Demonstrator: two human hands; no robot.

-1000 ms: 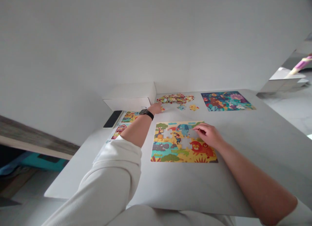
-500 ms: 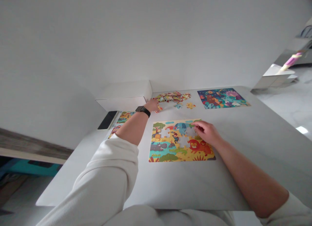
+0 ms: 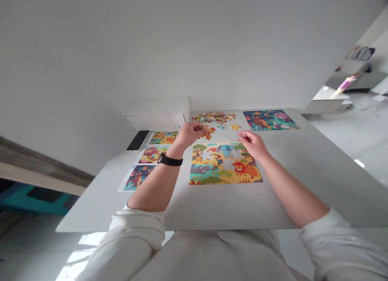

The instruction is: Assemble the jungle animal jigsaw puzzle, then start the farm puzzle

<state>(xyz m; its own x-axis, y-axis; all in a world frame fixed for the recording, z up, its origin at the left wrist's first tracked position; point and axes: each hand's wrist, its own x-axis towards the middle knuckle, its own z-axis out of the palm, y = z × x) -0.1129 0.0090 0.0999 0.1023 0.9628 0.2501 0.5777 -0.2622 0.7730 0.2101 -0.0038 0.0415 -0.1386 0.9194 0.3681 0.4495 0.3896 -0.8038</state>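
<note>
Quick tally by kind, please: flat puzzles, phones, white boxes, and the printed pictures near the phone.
Animal puzzle and blue puzzle: 2
Phone: 1
White box: 1
Printed pictures: 3
Total: 7

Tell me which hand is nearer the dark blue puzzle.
Right. The right hand is on the near side of the dark blue puzzle, slightly left; the left hand is farther left, by the orange pieces.

Left hand (image 3: 187,134) is mid-frame beside orange jigsaw pieces (image 3: 209,132); grip unclear. Right hand (image 3: 254,145), right of centre, is at the upper-right corner of the gapped animal jigsaw (image 3: 218,174), lower centre. Smartphone (image 3: 138,140) lies left of centre.
</note>
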